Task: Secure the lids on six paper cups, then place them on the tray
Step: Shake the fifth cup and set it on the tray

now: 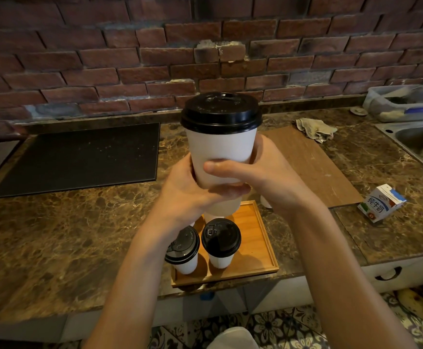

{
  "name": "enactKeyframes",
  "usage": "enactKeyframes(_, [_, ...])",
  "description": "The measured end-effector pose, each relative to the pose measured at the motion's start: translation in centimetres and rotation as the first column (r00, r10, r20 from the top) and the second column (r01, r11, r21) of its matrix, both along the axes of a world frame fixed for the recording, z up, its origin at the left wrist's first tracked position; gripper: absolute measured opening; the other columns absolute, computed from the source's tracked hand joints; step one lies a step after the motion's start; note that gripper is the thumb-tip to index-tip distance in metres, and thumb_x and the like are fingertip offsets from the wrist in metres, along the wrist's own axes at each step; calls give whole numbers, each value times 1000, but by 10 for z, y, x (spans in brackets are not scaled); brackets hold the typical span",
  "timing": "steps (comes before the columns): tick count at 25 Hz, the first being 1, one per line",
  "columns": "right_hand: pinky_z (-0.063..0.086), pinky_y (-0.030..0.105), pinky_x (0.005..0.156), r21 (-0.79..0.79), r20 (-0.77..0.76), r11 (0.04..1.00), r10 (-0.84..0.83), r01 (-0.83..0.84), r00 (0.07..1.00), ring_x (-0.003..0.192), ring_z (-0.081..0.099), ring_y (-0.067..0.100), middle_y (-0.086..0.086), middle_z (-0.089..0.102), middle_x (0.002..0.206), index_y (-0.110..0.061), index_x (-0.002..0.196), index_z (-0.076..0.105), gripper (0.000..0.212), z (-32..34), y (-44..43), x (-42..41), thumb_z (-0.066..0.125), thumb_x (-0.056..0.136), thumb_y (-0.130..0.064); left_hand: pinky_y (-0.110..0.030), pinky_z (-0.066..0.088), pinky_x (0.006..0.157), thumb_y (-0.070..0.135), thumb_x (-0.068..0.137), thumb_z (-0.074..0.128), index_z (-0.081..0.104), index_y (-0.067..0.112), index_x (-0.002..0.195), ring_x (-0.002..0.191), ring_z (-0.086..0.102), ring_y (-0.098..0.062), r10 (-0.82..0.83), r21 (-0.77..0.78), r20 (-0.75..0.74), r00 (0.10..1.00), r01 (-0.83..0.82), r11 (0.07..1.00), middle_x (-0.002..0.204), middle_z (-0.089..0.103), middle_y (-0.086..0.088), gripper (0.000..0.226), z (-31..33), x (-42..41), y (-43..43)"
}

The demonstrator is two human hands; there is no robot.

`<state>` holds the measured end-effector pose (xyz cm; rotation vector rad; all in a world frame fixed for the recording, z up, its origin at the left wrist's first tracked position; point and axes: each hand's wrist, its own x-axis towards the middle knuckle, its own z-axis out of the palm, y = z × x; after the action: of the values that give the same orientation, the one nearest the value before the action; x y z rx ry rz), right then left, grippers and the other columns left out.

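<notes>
Now I have both hands, left hand (pixel 185 195) and right hand (pixel 263 177), fingers clamped around a white paper cup (pixel 221 152) with black lid (pixel 220 113), raised above the wooden tray (pixel 255 238) where two lidded cups (pixel 220 241) stand below my fingers.

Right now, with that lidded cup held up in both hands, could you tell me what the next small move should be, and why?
Probably lower the held cup onto the bare right side of the wooden tray. Its black lid already looks seated all round, both the left hand and right hand grip it, and two lidded cups stand at the tray's front left.
</notes>
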<state>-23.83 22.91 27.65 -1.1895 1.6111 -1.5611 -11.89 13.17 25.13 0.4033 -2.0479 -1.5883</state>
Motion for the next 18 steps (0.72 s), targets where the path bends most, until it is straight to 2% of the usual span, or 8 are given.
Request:
enactKeyframes(2, [58, 24, 78, -4, -30, 999, -54, 54, 998, 101, 66, 7, -4, 69, 110, -20, 124, 56, 65, 3, 0, 2, 82, 66, -30, -6, 49, 70, 33, 53, 85, 55, 36, 110, 95, 64, 4, 48, -16, -13, 999, -49, 999, 102, 68, 23, 64, 1, -2, 2])
enactKeyframes(5, [59, 28, 83, -8, -61, 990, -140, 140, 988, 100, 65, 4, -7, 67, 112, -24, 125, 54, 65, 5, -1, 6, 86, 68, -30, 0, 45, 65, 19, 60, 85, 52, 40, 105, 92, 60, 15, 105, -64, -38, 994, -107, 992, 94, 65, 35, 60, 2, -6, 4])
enactKeyframes(8, [58, 35, 86, 4, -103, 973, -228, 229, 968, 105, 63, 8, -5, 64, 116, -22, 130, 51, 73, 3, -5, 12, 87, 68, -33, 0, 45, 65, 16, 60, 84, 51, 38, 108, 91, 60, 16, 155, -60, -52, 987, -158, 986, 93, 66, 25, 62, 0, -10, 4])
enactKeyframes(12, [52, 44, 94, -9, -152, 930, -363, 366, 919, 111, 59, 13, -9, 61, 114, -25, 129, 48, 78, -2, -10, 22, 87, 64, -43, 1, 44, 64, 14, 62, 80, 53, 35, 105, 86, 59, 19, 169, -60, -50, 984, -171, 983, 90, 63, 21, 55, -4, -11, 3])
enactKeyframes(15, [54, 42, 90, -25, -146, 916, -398, 399, 905, 108, 61, 12, -9, 62, 113, -23, 128, 50, 78, -2, -12, 25, 87, 63, -44, -1, 46, 65, 9, 64, 81, 56, 22, 113, 86, 61, 16, 153, -51, -45, 987, -156, 986, 91, 64, 18, 56, -5, -12, 2])
enactKeyframes(18, [60, 37, 81, -37, -63, 935, -356, 354, 933, 101, 66, 10, -5, 66, 111, -21, 125, 55, 71, 0, -10, 18, 88, 65, -39, -4, 48, 65, 17, 60, 85, 55, 30, 112, 89, 63, 12, 124, -22, -29, 992, -125, 992, 95, 67, 19, 61, -3, -11, 0])
